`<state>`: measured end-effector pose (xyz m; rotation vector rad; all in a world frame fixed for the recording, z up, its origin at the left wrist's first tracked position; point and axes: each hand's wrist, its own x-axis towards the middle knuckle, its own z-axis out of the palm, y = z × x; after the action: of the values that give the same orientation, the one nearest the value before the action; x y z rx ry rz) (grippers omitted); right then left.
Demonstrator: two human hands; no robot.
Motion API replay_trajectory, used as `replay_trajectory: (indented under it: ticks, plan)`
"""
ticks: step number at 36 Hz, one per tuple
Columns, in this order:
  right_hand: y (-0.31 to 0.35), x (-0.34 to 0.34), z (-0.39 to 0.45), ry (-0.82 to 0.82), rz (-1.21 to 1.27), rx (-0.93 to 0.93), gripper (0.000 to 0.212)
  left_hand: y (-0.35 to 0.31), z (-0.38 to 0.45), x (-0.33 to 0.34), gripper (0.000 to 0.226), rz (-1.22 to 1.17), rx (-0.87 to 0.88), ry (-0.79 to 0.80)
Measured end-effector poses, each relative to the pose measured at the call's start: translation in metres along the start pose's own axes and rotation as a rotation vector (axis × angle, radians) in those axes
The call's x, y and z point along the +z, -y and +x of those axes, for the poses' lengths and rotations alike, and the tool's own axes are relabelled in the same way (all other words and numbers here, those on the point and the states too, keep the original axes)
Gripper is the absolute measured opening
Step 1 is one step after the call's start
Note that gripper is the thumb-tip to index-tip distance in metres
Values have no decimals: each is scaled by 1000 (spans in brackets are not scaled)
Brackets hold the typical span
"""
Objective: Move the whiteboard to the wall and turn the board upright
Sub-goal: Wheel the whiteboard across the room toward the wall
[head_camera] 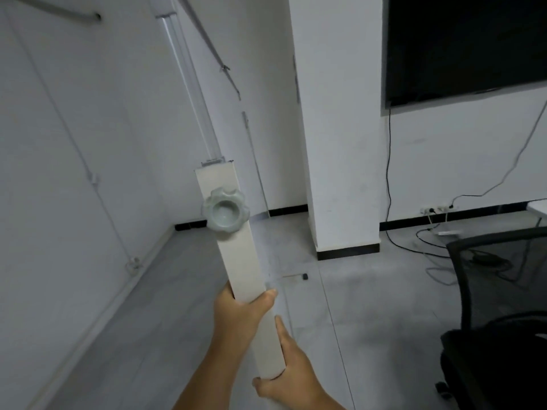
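Both my left hand (239, 313) and right hand (288, 371) clasp the whiteboard's upright post (236, 232) near the corner wall (74, 128), moving step underway; next, I judge, swinging the board upright.

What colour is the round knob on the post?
Pale grey-green knob, clearest in the head view.

Whiteboard stand post (236, 247): pale, tilted, lobed knob (225, 213) on side.
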<state>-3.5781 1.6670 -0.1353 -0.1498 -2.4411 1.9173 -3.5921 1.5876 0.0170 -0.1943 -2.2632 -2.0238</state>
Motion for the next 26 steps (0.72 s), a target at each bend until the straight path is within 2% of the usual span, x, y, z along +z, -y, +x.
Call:
replay_trajectory:
  ticks: [4, 11, 16, 26]
  plan:
    - [-2, -4, 58, 13, -32, -32, 110, 7, 55, 9, 23, 13, 34, 45]
    - [-7, -13, 157, 44, -50, -25, 124, 24, 150, 23, 23, 3, 43, 107]
    - [-4, -16, 217, 30, 25, 14, 110, 32, 216, 32, 23, -2, 46, 144]
    - [-13, -15, 357, -27, 3, -25, 122, 57, 350, 46, 25, -9, 74, 161]
